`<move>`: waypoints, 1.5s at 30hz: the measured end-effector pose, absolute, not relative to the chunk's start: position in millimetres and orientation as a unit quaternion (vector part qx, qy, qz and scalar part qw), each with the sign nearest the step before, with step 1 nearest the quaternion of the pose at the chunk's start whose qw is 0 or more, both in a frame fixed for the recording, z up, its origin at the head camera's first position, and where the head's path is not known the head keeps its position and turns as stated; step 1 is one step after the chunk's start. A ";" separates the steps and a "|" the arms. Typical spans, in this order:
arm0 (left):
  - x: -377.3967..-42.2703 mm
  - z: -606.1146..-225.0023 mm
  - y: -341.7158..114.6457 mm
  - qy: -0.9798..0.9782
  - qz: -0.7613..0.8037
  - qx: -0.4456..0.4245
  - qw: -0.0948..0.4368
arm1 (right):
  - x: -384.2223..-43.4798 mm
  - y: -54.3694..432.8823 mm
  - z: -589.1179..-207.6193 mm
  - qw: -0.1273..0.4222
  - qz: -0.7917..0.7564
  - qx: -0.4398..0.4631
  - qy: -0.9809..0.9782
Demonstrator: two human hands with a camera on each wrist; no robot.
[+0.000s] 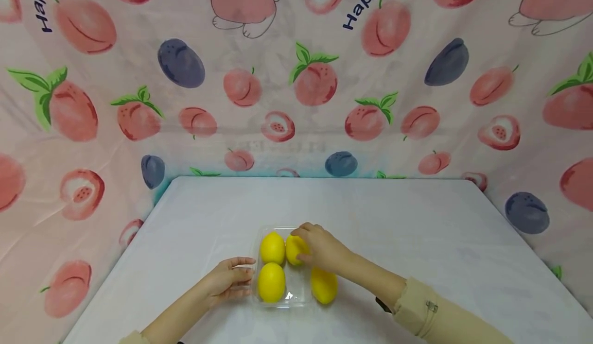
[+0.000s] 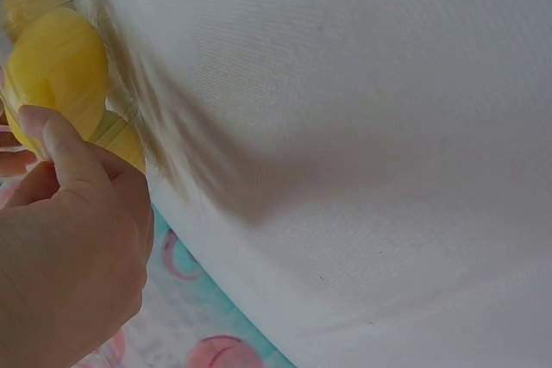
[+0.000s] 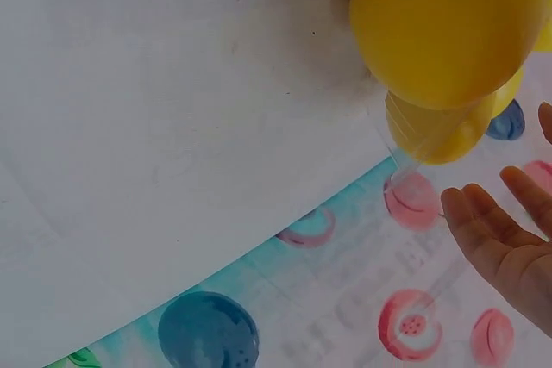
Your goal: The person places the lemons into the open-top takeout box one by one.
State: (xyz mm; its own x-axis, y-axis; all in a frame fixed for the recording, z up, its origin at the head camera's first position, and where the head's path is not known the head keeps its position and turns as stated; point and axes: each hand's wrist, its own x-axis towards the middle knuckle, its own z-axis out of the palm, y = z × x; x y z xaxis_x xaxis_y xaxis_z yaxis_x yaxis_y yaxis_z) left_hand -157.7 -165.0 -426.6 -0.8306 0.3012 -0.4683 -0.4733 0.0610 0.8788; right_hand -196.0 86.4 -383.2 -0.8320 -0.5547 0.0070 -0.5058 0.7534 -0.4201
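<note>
A clear plastic box (image 1: 298, 288) on the table contains three yellow lemons: one far left (image 1: 272, 247), one near left (image 1: 272, 283) and one far right (image 1: 294, 252). A fourth lemon (image 1: 325, 286) lies outside, beside the box's right wall; it looms large in the right wrist view. My right hand (image 1: 324, 246) is over the far-right lemon, thumb and fingers spread apart around its upper side. The right wrist view shows these fingers (image 3: 470, 217) fairly straight. My left hand (image 1: 229, 279) touches the box's left wall with extended fingertips; its thumb (image 2: 65, 144) shows in the left wrist view.
The white-covered table (image 1: 394, 220) extends around the box. A fruit-printed cloth (image 1: 278, 76) hangs behind the table and along both sides.
</note>
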 end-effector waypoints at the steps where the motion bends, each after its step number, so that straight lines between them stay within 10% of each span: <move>1: -157.8 -426.8 -164.9 0.671 0.683 -0.066 0.283 | -195.3 88.1 -382.6 0.059 -0.216 -0.284 0.933; 45: -156.6 -426.0 -162.2 0.671 0.684 -0.077 0.277 | -186.1 147.3 -394.9 0.162 -0.410 -0.227 0.868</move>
